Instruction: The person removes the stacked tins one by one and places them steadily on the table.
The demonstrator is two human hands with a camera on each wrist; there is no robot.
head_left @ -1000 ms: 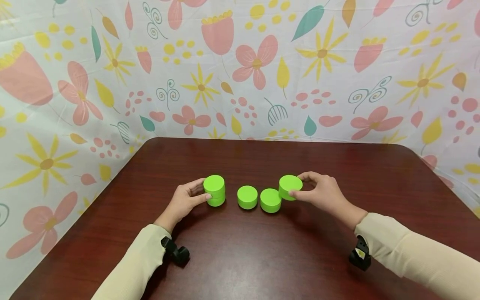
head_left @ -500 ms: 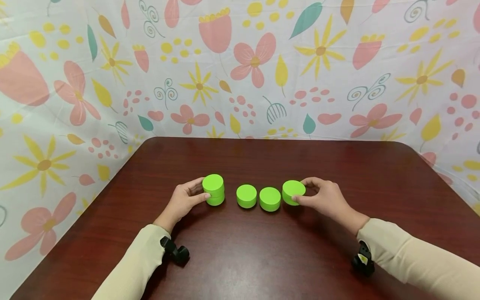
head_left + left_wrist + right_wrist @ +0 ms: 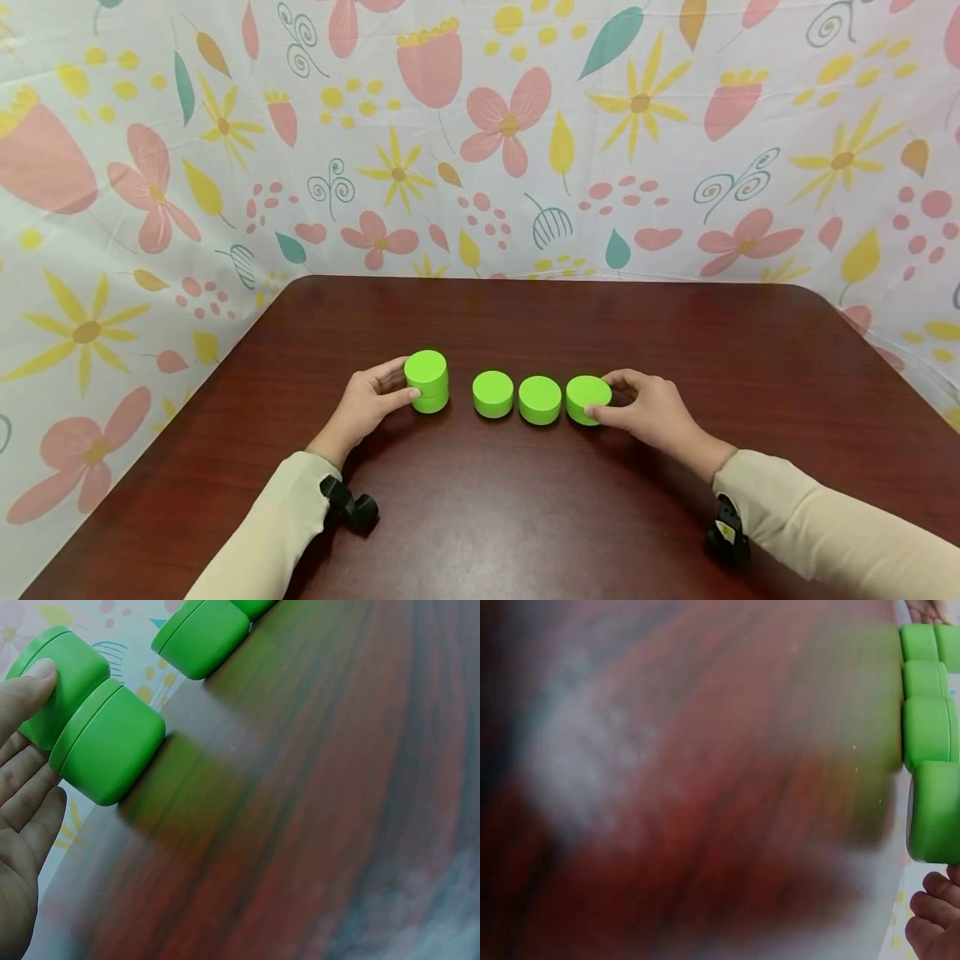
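Note:
Two green round lidded jars stand stacked on the left, and my left hand (image 3: 365, 406) holds the upper jar (image 3: 426, 371) with its thumb on the near side. In the left wrist view the lower jar (image 3: 112, 746) sits a little offset beneath it. My right hand (image 3: 652, 410) pinches another green jar (image 3: 588, 398) at the right end of the row, thumb in front and fingers behind. That jar is level with the others in the head view. Between the hands are a green jar (image 3: 492, 394) and, close to the held one, a second jar (image 3: 540, 400).
The dark reddish-brown table (image 3: 480, 508) has a glossy top that reflects the jars. Behind it and along its left side hangs a white cloth (image 3: 450, 192) with a floral print. A small black device (image 3: 352, 504) is strapped to each wrist.
My right hand has brought its jar down and slightly right, from a raised position overlapping the neighbouring jar to the end of the row. The left hand keeps its hold on the stack.

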